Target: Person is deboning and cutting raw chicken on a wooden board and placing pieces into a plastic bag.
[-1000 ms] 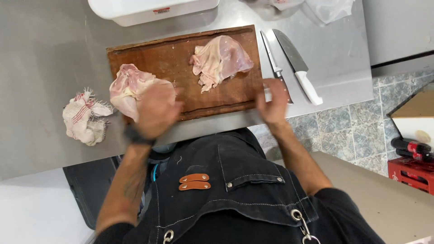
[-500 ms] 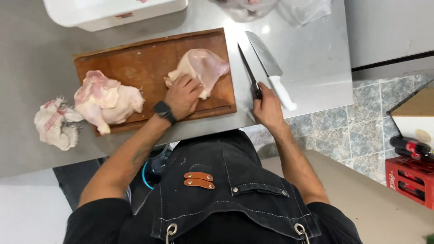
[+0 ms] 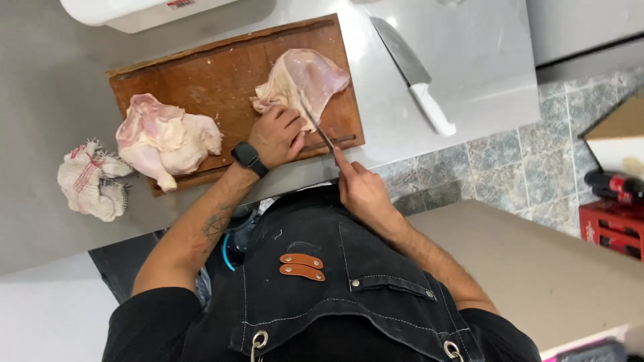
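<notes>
Head view looks straight down on a wooden cutting board (image 3: 201, 74) lying on a grey steel counter (image 3: 54, 87). On the right part of the board rests a pale raw chicken piece (image 3: 305, 77), spread flat. The left hand (image 3: 278, 134), with a black watch on its wrist, is curled and presses on the near edge of that chicken piece, fingers bent against the meat. The right hand (image 3: 359, 188) is closed around the handle of a narrow boning knife (image 3: 316, 127), index finger laid along it; the thin blade points up and away from the body, its tip against the chicken just beside the left hand's fingers. A second raw chicken piece (image 3: 164, 141), with a leg sticking out, sits on the left end of the board, well apart from both hands. Left of the board a crumpled white cloth with red stripes (image 3: 90, 179) lies on the counter. To the right of the board a large knife with a white handle (image 3: 412, 70) lies on the counter, untouched. A white container (image 3: 134, 13) stands at the far edge. The person wears a dark apron (image 3: 335, 295).
</notes>
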